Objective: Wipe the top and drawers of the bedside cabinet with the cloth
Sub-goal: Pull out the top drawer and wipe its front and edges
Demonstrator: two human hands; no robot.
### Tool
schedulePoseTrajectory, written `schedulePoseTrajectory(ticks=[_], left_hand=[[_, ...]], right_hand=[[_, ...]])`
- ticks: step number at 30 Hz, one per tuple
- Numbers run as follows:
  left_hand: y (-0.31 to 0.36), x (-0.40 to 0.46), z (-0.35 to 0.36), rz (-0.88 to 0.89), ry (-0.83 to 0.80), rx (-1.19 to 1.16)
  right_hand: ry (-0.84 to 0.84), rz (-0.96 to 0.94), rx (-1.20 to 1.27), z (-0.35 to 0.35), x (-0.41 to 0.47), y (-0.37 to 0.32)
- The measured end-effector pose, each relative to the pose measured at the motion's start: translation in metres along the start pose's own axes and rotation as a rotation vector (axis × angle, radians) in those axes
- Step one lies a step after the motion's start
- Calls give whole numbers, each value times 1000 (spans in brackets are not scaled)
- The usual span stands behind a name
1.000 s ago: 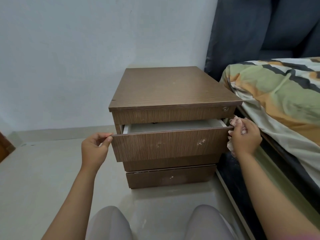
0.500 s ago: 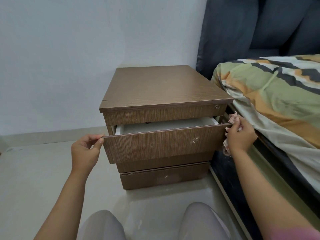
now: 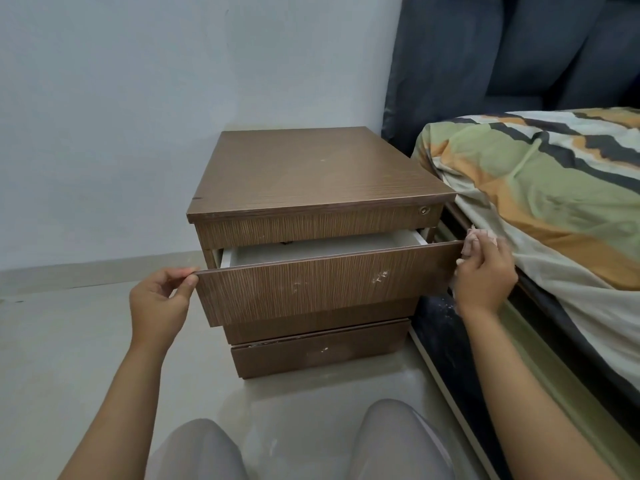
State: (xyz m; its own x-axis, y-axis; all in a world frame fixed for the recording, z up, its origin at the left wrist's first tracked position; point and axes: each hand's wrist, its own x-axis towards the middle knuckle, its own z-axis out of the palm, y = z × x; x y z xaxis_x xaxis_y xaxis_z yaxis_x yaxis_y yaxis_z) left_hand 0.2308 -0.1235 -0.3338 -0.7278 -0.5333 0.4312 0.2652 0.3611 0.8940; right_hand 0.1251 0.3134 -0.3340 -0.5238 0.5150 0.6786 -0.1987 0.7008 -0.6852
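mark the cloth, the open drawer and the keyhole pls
cloth (image 3: 471,238): head view, pink bunch above the right hand.
open drawer (image 3: 311,289): head view, middle of its front panel.
keyhole (image 3: 423,211): head view, its metal ring.

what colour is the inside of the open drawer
White, inside the pulled-out brown wood-grain drawer; head view.

The bedside cabinet (image 3: 311,174) is brown wood grain and stands in the corner. Its top is bare. The upper drawer (image 3: 322,282) is pulled partly out, white inside. The pink cloth (image 3: 472,242) is bunched at the drawer's right edge.
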Motion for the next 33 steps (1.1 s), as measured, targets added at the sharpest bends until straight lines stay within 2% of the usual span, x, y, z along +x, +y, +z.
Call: schedulePoseTrajectory(ticks=[4,8,13,19,21,24,27,29,33], left_hand=[[-1,0,1,10,-3,-3],[-3,2,2,14,-7,-13],[-4,2,2,18,-2,-11],[-3,0,2,4,1,-23],[-1,1,2,15,0,-9],[0,1,2,28,-8,-9],[-1,1,2,13,-3,-2],[-1,1,1,1,-7,-8],[-1,1,1,0,-16,-23]], right_hand=[[34,93,146,7,-31,-20],[-125,87,143,32,-39,-45],[-113,73,100,37,-29,-32],[-115,162,119,30,-7,-17],[-65,201,163,28,-1,-15],[104,326,260,27,-6,-15],[169,364,303,28,-32,-15],[156,368,331,33,-49,-23],[24,345,317,50,-60,-44]])
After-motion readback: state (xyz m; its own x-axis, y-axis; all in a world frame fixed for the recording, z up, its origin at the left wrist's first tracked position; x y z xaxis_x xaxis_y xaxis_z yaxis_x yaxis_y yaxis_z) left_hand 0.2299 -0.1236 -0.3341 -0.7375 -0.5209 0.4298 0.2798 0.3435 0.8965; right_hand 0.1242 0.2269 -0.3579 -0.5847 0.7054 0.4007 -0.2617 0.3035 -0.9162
